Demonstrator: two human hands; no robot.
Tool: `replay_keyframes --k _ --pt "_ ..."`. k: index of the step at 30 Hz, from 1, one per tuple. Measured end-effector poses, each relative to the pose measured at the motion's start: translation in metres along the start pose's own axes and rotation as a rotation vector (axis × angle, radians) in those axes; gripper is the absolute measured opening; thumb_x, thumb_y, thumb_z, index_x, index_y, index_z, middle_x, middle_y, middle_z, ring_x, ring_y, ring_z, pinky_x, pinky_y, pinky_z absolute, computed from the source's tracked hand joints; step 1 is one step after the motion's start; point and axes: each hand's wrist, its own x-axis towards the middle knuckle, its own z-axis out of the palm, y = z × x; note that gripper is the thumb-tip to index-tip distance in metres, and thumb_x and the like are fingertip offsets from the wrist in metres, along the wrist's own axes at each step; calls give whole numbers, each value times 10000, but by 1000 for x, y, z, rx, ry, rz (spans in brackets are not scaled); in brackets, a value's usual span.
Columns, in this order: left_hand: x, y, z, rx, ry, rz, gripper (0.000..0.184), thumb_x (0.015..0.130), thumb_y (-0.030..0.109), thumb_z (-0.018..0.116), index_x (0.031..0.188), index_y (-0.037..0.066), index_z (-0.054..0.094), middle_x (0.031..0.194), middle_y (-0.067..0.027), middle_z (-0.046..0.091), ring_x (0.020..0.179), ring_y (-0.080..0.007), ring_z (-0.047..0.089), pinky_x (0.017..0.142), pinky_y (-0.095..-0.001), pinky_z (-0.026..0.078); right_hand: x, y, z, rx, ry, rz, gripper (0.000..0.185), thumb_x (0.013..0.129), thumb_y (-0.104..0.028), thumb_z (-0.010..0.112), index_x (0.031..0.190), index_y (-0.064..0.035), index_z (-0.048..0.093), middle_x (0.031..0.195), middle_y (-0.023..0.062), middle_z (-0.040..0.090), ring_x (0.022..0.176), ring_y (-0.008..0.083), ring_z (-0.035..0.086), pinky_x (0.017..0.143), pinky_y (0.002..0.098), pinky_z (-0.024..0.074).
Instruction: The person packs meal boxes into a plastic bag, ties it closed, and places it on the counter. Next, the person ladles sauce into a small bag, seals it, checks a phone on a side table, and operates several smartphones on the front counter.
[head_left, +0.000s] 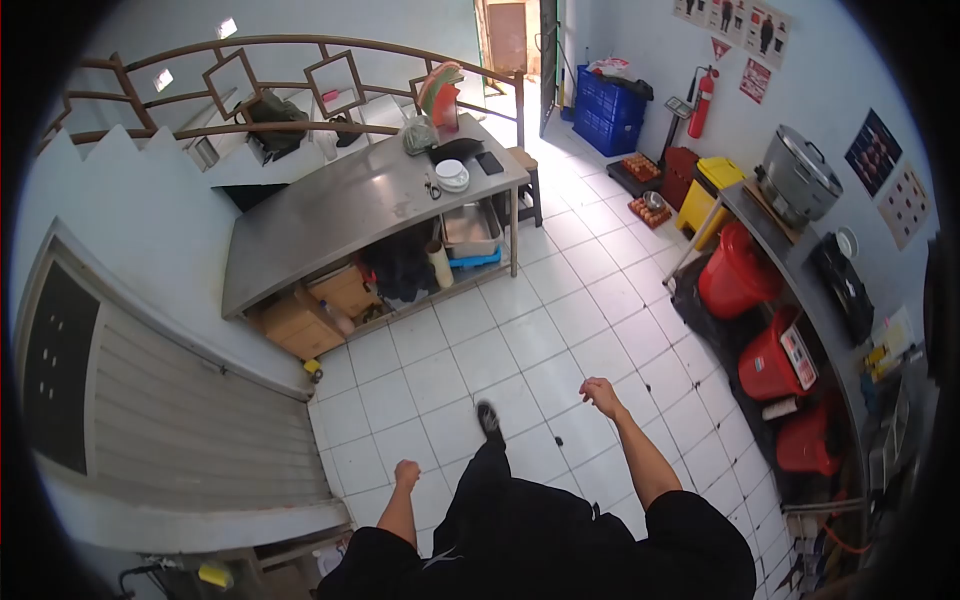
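Observation:
My left hand [407, 474] hangs low over the white tiled floor, its fingers curled in, with nothing visible in it. Farther forward and to the right, my right hand [600, 396] is held out above the tiles, its fingers loosely bent and partly apart, holding nothing. Neither hand touches anything. One black shoe [487, 418] is stretched ahead between them on the floor. The nearest furniture ahead is a steel table [340, 210], which bears stacked white containers [452, 176], a dark phone-like slab [489, 163] and a plastic bag [420, 135].
A shelf under the table holds cardboard boxes [300, 322] and a metal pan [470, 228]. Along the right counter stand red bins [740, 270] and a large rice cooker [800, 175]. Farther back are a yellow bin [705, 200], egg trays [650, 211] and blue crates [608, 112]. A door [210, 400] is left.

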Motion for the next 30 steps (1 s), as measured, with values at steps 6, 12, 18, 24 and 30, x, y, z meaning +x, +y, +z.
replay_keyframes --k 6,12,18,24,30 --pt "128 277 76 208 -480 24 423 897 346 584 1240 100 614 1218 -78 684 979 -294 683 829 -525 509 143 51 -9 -17 -29 158 415 925 -328 428 880 -19 702 752 103 679 655 200 688 486 346 503" --pt "202 597 138 203 -525 452 369 940 369 561 1190 109 636 1098 -81 708 883 -239 682 725 -435 527 116 57 3 401 359 946 257 907 -211 534 975 26 606 931 186 685 758 276 676 601 417 540" --pt "251 881 139 -49 -556 860 241 974 275 551 1131 113 635 995 -28 692 838 -174 668 690 -337 513 177 134 -43 517 678 927 265 918 -226 514 1073 -12 537 1071 177 645 851 280 666 655 421 539" --pt "308 1099 83 -364 -171 890 186 918 178 612 1062 68 656 941 -67 683 840 -184 665 698 -369 539 382 51 -158 626 777 659 288 909 -284 497 1124 -95 530 1111 122 652 927 276 655 685 420 493" --pt "401 1266 6 233 544 1018 722 738 299 799 1354 78 492 1319 -208 518 1271 -396 493 1073 -513 402 614 -125 -216 373 473 169 211 933 -286 501 850 -107 576 964 74 689 778 184 671 634 302 479"
